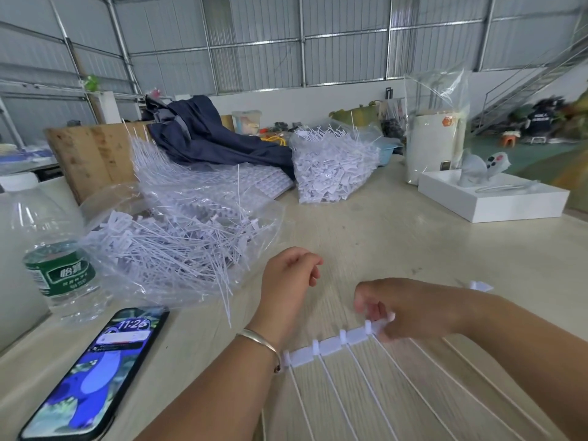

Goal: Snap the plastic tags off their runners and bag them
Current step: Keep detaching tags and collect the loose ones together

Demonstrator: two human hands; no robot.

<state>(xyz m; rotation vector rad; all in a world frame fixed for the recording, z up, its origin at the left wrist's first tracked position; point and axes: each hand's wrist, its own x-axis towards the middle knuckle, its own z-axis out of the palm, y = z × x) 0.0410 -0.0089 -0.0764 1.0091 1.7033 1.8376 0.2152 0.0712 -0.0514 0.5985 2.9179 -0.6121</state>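
Observation:
A white runner of plastic tags (331,345) lies across the table near me, its thin tails fanning toward the bottom edge. My right hand (410,310) pinches the runner's right end between thumb and fingers. My left hand (291,272) hovers just above the table, fingers loosely curled, holding nothing, right of an open clear bag of loose tags (178,246). A second clear bag full of tags (334,167) stands farther back. One loose tag (480,285) lies beyond my right wrist.
A phone (98,370) with a lit screen lies at the front left, a water bottle (54,249) behind it. A white box (493,198) sits at the right, a dark jacket (216,138) and stacked runners at the back.

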